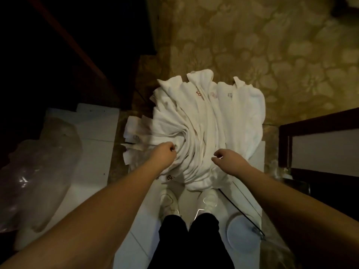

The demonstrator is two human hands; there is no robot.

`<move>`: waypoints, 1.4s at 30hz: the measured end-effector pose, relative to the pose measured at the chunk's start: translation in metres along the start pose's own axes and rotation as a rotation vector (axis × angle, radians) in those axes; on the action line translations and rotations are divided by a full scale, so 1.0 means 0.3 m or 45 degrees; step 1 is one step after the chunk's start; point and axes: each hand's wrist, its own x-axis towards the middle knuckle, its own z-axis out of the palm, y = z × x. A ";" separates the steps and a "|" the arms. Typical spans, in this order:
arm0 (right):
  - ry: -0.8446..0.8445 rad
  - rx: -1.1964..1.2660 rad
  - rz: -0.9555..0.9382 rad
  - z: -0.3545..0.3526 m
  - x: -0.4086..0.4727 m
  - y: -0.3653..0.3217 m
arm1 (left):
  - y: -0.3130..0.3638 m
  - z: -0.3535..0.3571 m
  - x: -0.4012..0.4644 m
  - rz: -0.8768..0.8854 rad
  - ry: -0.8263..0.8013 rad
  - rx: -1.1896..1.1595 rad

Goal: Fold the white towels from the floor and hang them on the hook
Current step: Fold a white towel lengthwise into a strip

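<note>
Two hands reaching into a heap of white towels

Head view: several white towels (207, 121) are lying in one twisted, fanned-out heap on the floor, straight ahead of the person's shoes (169, 202). Part of the heap is resting on the patterned carpet (272, 45) and part on pale tiles (97, 133). Small red marks are showing on a few of the towels. The left hand (165, 153) is curling its fingers into a fold near the middle of the heap and appears to be pinching cloth. The right hand (225, 157) is hovering just over the heap with fingers loosely bent; whether it has hold of any fabric, I cannot tell.

For this step, my judgement is that one towel should be singled out, because the layers are wound together and a grab at the middle would probably drag several up at once. Finding a free edge or corner, lifting it clear and shaking it flat would make folding easier.

Lighting is dim and yellowish. A crumpled clear plastic bag (35, 171) is sitting on the tiles to the left, well apart from the heap. Dark wooden furniture (318, 144) is standing at the right, and a round pale lid-like object (240, 235) is lying near the right foot. No hook is showing in this view.
</note>
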 end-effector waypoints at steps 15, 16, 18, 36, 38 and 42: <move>0.210 0.610 0.069 0.087 0.659 -0.012 | 0.197 0.183 0.575 -0.076 0.001 -0.288; 0.209 0.613 0.076 0.089 0.675 -0.009 | 0.204 0.191 0.589 -0.157 -0.034 -0.340; 0.204 0.520 0.071 0.095 0.693 -0.005 | 0.212 0.196 0.608 -0.247 -0.072 -0.368; 0.166 1.777 0.398 -0.082 0.195 0.105 | 0.164 -0.004 0.148 -0.382 -0.075 -2.062; 0.058 1.968 0.332 -0.121 0.106 0.091 | 0.179 -0.052 0.075 -0.360 -0.051 -2.071; -0.048 1.707 0.122 -0.200 -0.053 0.061 | 0.249 -0.150 -0.090 -0.300 -0.161 -1.536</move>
